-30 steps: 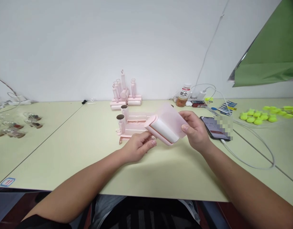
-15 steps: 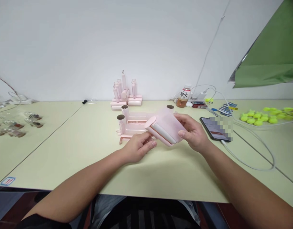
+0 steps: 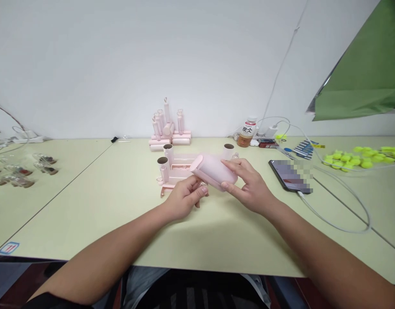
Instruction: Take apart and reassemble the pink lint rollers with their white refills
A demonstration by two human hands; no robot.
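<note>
A pink cylindrical roller case is held tilted above the table, its left end higher than its right. My right hand is closed round its right end, thumb below and fingers over the top. My left hand is closed at the case's lower left side, thumb against the fingers by a small shiny piece I cannot make out clearly. Behind the hands lie open pink cases, partly hidden. Upright rolls with brown cardboard cores, one pale roll among them, stand at both sides of these.
Finished-looking pink cases and slim looped pieces are piled against the wall. To the right are a drink bottle, a phone on a white cable and yellow-green balls. Wrapped items lie left.
The case has turned in my hands and shifted slightly left. The white roll and flat pink flap seen before no longer show; a rounded pink surface faces up. My right hand moved left.
</note>
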